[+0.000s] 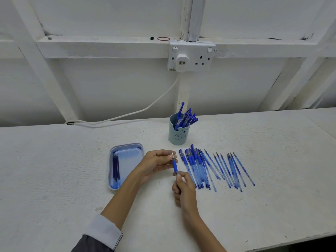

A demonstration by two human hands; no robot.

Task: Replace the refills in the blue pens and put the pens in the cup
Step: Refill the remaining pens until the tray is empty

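A blue pen stands nearly upright above the table between my two hands. My left hand pinches its tip end, and my right hand grips its lower barrel. A light blue cup behind them holds several capped blue pens. Right of my hands, several blue pens lie side by side, with several thin refills further right. To the left, a blue tray holds a few dark refills along its left side.
A white cable runs from a wall socket down onto the back of the white table. The table's front edge runs diagonally at lower right. A rubber band lies on the wall ledge.
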